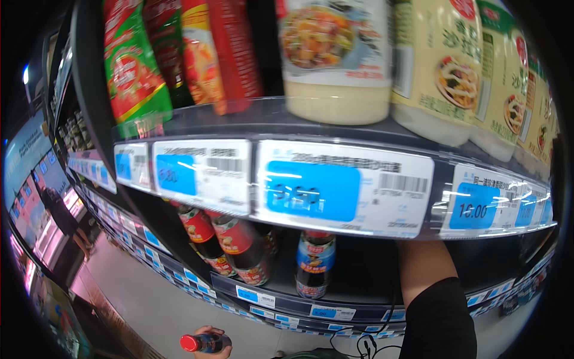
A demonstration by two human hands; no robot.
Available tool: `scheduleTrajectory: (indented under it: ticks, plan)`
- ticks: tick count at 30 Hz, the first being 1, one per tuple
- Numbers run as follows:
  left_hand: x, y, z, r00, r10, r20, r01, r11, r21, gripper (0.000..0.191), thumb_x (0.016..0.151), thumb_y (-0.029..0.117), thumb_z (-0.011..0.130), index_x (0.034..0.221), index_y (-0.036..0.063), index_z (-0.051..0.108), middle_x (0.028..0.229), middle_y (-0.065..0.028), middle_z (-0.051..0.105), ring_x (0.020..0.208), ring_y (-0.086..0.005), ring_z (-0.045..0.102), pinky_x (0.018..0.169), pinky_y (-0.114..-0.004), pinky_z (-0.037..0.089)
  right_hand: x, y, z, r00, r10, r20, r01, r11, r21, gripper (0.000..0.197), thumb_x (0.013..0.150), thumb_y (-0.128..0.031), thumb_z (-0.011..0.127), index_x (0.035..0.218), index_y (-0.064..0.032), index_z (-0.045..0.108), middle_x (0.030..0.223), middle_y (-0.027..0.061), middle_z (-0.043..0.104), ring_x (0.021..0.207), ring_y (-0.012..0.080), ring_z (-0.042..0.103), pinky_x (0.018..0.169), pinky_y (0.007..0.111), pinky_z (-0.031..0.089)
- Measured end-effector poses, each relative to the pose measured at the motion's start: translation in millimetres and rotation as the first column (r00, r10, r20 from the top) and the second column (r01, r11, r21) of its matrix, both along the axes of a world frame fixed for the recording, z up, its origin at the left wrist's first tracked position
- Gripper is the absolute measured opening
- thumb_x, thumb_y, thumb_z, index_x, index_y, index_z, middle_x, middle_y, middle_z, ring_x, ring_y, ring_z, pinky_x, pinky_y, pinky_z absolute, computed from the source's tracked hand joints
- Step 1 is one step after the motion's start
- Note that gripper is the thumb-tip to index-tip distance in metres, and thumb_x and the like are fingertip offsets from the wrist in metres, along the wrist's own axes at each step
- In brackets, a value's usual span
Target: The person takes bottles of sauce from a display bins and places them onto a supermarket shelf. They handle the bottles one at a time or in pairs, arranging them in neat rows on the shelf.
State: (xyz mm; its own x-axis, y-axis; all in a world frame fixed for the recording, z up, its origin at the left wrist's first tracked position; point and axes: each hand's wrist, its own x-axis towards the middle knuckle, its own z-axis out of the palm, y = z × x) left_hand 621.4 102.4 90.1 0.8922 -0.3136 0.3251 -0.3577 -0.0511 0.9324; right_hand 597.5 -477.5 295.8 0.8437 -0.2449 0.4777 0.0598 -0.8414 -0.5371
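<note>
My left hand (217, 347), low in the picture, is closed around a dark sauce bottle with a red cap (190, 343). My right forearm (426, 264), in a black sleeve, reaches into the lower shelf; the upper shelf's edge hides the hand itself. To the left of that forearm, a dark sauce bottle with a blue label (315, 264) stands upright on the lower shelf. Farther left are dark bottles with red labels (234, 242). Squeeze bottles of pale dressing (337, 101) and red and green sauce pouches (134, 72) fill the upper shelf close before me.
The upper shelf's price-tag rail (343, 188) crosses the view; the lower shelf's rail (287, 303) runs beneath it. A black cable (358, 334) hangs near my body. Far left, a person in dark clothes (60, 211) stands by a lit display case (53, 233).
</note>
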Motion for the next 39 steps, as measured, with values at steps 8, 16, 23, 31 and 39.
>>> scheduleTrajectory:
  ticks: [8,16,23,31,39]
  plan:
    - [0,2,5,0.998,0.010,-0.063,-0.008,0.999,0.040,0.068,0.074,-0.003,0.081,0.134,-0.0019,0.048,0.111,-0.0118,0.063,0.097,-0.0188,0.062,0.089,-0.036,0.054,-27,-15,-15,0.996,-0.057,0.063,0.054,0.998,0.040,0.066,0.087,-0.033,0.073,0.136,0.0064,0.050,0.128,0.0237,0.060,0.115,0.0329,0.060,0.100,0.039,0.048]
    - [-6,-14,2,0.993,0.030,-0.115,-0.027,0.999,0.028,0.066,0.076,-0.005,0.078,0.135,-0.0021,0.049,0.114,-0.0103,0.063,0.104,-0.0194,0.061,0.097,-0.036,0.049,-55,-28,-33,0.991,-0.103,0.091,0.097,0.993,0.066,0.063,0.089,-0.031,0.071,0.135,0.0050,0.051,0.126,0.0218,0.061,0.113,0.0311,0.061,0.099,0.039,0.048]
    - [-4,-26,1,0.981,-0.069,-0.184,0.077,0.997,0.032,0.062,0.076,-0.004,0.079,0.131,-0.0019,0.051,0.113,-0.0106,0.062,0.104,-0.0187,0.060,0.096,-0.036,0.050,-68,-26,-21,0.989,-0.125,0.084,0.123,0.992,0.029,0.059,0.090,-0.030,0.070,0.135,0.0037,0.051,0.124,0.0201,0.062,0.111,0.0296,0.061,0.097,0.038,0.049]
    - [-6,-38,1,0.986,-0.048,-0.162,0.029,0.993,-0.117,0.040,0.077,-0.005,0.073,0.114,-0.0062,0.058,0.098,-0.0146,0.065,0.089,-0.0215,0.064,0.081,-0.036,0.056,-15,23,37,0.991,0.123,-0.047,-0.128,0.986,-0.109,0.055,0.091,-0.028,0.068,0.135,0.0022,0.052,0.123,0.0182,0.062,0.109,0.0279,0.062,0.095,0.038,0.049]
    - [-1,-8,-12,0.985,-0.016,-0.171,-0.001,0.995,-0.102,0.079,0.064,0.006,0.089,0.130,0.0055,0.045,0.106,-0.0147,0.065,0.097,-0.0214,0.065,0.086,-0.036,0.053,113,62,44,0.867,0.400,-0.297,-0.423,0.906,-0.015,0.052,0.092,-0.026,0.066,0.134,0.0007,0.053,0.121,0.0162,0.063,0.107,0.0262,0.062,0.093,0.038,0.050]
